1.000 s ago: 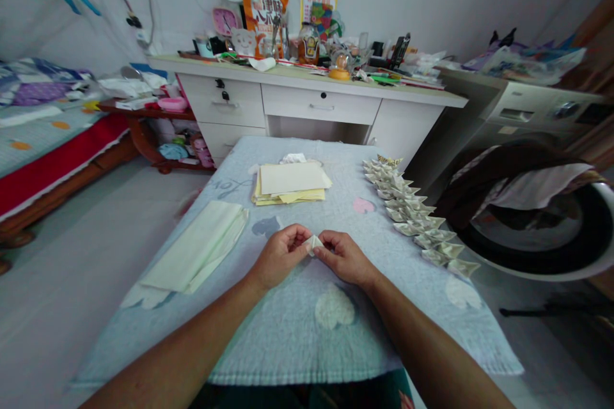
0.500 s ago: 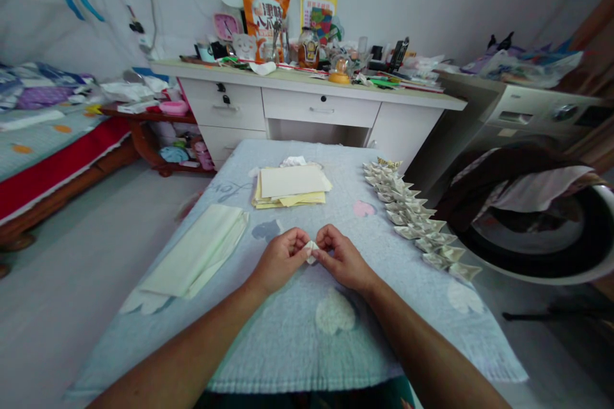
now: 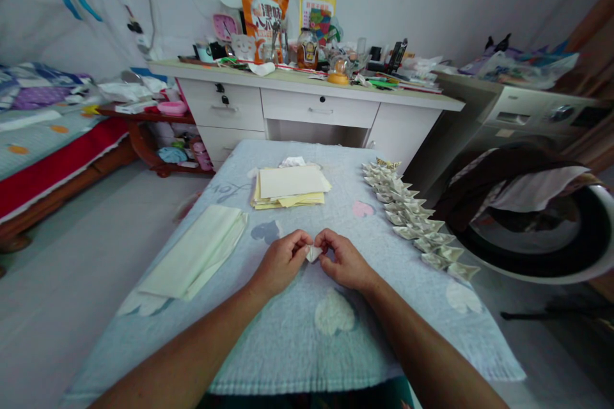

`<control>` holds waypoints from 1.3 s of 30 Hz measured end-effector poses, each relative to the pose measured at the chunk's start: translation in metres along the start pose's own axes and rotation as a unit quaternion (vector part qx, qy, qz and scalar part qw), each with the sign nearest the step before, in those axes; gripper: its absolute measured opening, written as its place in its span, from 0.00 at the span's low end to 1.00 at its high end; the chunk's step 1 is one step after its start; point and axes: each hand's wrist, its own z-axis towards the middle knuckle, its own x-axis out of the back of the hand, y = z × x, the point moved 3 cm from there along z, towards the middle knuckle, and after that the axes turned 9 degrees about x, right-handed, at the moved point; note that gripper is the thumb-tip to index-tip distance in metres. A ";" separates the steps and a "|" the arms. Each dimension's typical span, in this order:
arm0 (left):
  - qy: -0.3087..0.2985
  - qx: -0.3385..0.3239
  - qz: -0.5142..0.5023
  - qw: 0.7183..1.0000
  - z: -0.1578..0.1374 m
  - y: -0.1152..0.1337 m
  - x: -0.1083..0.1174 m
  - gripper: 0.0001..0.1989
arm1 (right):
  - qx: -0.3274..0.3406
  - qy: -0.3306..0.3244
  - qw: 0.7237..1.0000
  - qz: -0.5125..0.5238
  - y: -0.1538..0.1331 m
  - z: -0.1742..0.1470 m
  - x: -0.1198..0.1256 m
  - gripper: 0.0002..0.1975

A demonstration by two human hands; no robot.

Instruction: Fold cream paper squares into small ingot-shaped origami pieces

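Note:
A small folded piece of paper (image 3: 313,254) is pinched between my two hands, just above the cloth-covered table. My left hand (image 3: 283,258) grips its left side, and my right hand (image 3: 346,261) has closed on the right side. The fingers hide part of the folds. Beyond the hands lies a stack of cream and yellow paper sheets (image 3: 290,182). To the left rests a pale green folded sheet (image 3: 194,252). Folded paper boats (image 3: 407,211) of printed paper stand in a long cluster on the right.
A light blue patterned cloth (image 3: 268,345) covers the table. Behind it stands a white desk (image 3: 230,99) crowded with jars, a clock and an orange bag. At right is a washing machine (image 3: 527,115) with its door open and clothes hanging out; a bed (image 3: 43,140) is at left.
The folded paper has been turned and reshaped slightly between my fingers, now looking wider, with a point downward. My right-hand fingers have shifted on it. Both hands stay in nearly the same place.

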 end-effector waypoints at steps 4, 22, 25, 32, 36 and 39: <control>-0.001 -0.001 0.013 1.000 0.001 -0.002 -0.001 0.06 | 0.010 -0.012 0.997 -0.075 0.000 -0.001 0.001 0.14; 0.023 -0.075 0.216 0.973 0.001 -0.003 -0.006 0.08 | 0.010 -0.021 0.985 -0.171 0.011 -0.001 0.000 0.07; 0.016 -0.077 0.220 0.972 0.001 -0.003 -0.006 0.08 | 0.011 -0.037 0.979 -0.200 0.012 -0.001 -0.001 0.04; 0.015 -0.091 0.229 0.969 -0.003 0.001 -0.004 0.10 | 0.006 -0.037 0.976 -0.216 0.011 -0.002 -0.002 0.03; -0.005 -0.107 0.222 0.969 -0.002 -0.002 0.000 0.12 | 0.009 -0.037 0.976 -0.214 0.012 -0.001 -0.002 0.03; -0.016 -0.104 0.207 0.973 0.001 -0.007 0.003 0.13 | 0.019 -0.034 0.976 -0.213 0.012 0.000 -0.001 0.02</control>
